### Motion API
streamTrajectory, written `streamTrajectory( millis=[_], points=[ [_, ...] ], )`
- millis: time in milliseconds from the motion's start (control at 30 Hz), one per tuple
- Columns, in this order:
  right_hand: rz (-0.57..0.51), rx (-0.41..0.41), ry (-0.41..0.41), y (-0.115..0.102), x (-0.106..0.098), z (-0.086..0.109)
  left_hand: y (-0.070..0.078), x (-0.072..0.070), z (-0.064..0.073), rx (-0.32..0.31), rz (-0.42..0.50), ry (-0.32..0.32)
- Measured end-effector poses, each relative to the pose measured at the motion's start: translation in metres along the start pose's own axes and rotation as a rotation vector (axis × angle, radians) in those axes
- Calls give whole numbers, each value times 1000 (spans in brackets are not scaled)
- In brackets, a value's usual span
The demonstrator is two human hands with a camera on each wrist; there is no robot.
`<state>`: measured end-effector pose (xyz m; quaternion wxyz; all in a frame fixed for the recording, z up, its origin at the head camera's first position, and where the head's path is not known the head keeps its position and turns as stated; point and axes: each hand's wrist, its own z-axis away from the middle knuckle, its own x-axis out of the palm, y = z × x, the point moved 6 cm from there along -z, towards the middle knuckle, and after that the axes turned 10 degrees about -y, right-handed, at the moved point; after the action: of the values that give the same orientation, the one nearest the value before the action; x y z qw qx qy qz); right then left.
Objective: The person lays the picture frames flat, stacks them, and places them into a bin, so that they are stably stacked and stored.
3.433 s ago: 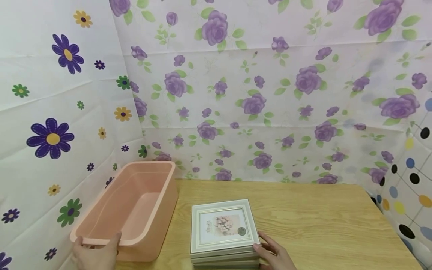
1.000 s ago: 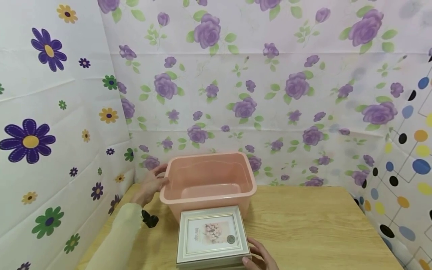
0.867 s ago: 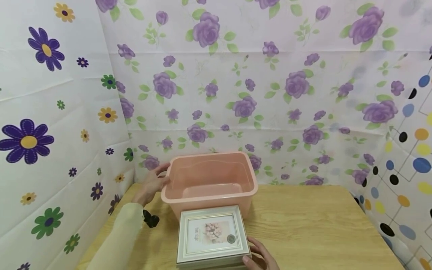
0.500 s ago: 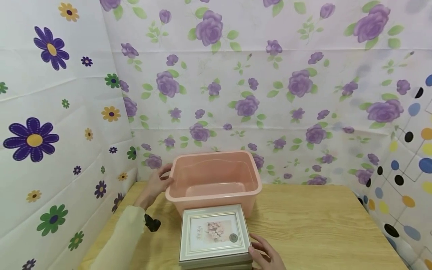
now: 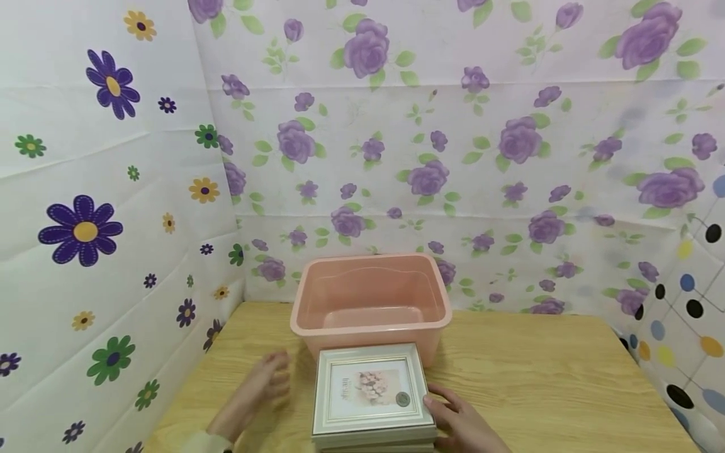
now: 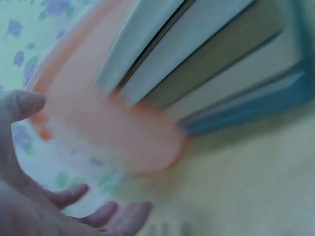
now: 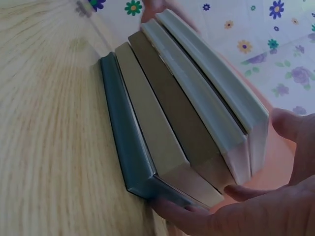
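A stack of several picture frames point(image 5: 370, 402) lies on the table in front of a pink plastic bin point(image 5: 370, 336). The top frame is cream-white with a floral print; the right wrist view shows brown, beige and dark teal frames point(image 7: 128, 147) below. My right hand point(image 5: 461, 421) touches the stack's right side, with its thumb point(image 7: 285, 123) near the top frame's corner and fingertips point(image 7: 170, 209) lower down. My left hand point(image 5: 257, 390), blurred, is in the air left of the stack, touching nothing. The left wrist view shows its fingers point(image 6: 130, 216) spread and holding nothing.
The wooden table point(image 5: 527, 377) reaches right of the stack and back to a flowered sheet point(image 5: 396, 157). A daisy-patterned sheet point(image 5: 130, 251) borders the left side, and a dotted sheet point(image 5: 688, 327) the right. The bin stands near the back sheet.
The bin, earlier lengthwise at the left, now stands crosswise behind the stack. My left hand has let go of its left edge and come back toward me. My right hand stays at the stack.
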<state>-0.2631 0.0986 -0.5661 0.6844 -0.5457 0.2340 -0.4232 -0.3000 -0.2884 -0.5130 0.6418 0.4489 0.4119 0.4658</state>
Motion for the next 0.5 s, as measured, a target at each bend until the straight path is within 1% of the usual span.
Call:
streamTrajectory(
  millis=[67, 100, 167, 233, 333, 400, 467, 500],
  points=[
    [-24, 6, -26, -2, -2, 1, -14, 19, 7, -63, 51, -101],
    [-36, 8, -33, -4, -2, 1, -19, 29, 10, -87, 77, -153],
    [-46, 15, -25, -6, -4, 2, -26, 43, 12, -122, 122, -241],
    [-55, 27, -18, -8, -4, 2, -28, 53, 12, -130, 167, -312],
    [-58, 45, -8, -10, -3, 2, -29, 61, 10, -124, 221, -398],
    [-69, 53, -16, -9, -2, 2, -30, 63, 11, -117, 262, -440],
    [-72, 58, -19, -8, -1, 1, -31, 65, 12, -113, 303, -471],
    [-72, 61, -19, -7, -2, 1, -32, 66, 12, -110, 318, -474]
  ],
)
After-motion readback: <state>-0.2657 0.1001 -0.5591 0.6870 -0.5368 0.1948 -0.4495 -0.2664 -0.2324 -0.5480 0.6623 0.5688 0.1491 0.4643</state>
